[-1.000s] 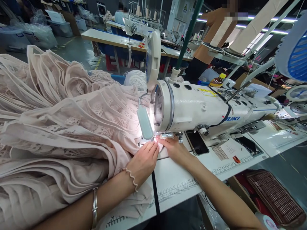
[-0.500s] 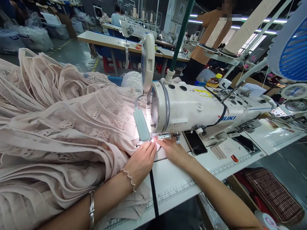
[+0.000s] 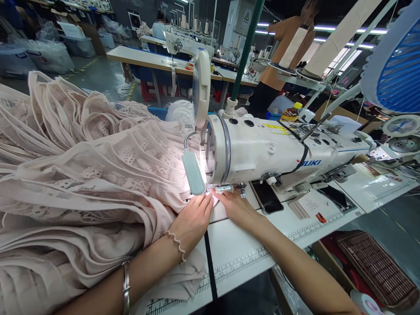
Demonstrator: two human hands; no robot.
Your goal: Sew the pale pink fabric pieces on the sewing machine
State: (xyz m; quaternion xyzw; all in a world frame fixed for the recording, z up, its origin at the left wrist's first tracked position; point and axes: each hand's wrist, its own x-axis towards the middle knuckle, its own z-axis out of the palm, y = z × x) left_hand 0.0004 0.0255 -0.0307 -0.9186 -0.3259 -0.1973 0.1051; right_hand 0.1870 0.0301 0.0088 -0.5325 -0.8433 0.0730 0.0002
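Note:
My left hand (image 3: 193, 213) lies flat with outstretched fingers on beige fabric (image 3: 166, 192), close in front of the sewing machine's (image 3: 259, 146) needle area. My right hand (image 3: 234, 204) reaches in from the right. Its visible fingers stretch towards the same spot and touch the small fabric edge there, partly hidden under the machine head. A pale green lamp (image 3: 193, 172) hangs before the needle and lights the cloth. The needle itself is hard to make out. A large heap of beige lace-trimmed pieces (image 3: 88, 166) spreads to the left, under and beside my left forearm.
A phone (image 3: 266, 197) lies right of my right hand, near a stack of cards (image 3: 303, 205) and a small orange tool (image 3: 320, 217). Ruler markings run along the table's front edge (image 3: 241, 267). A blue fan (image 3: 395, 61) stands upper right. A person (image 3: 285, 48) stands behind.
Both hands stay nearly in place at the needle. The bit of fabric showing between them has slid slightly inwards, baring more of the table. The view has shifted a little.

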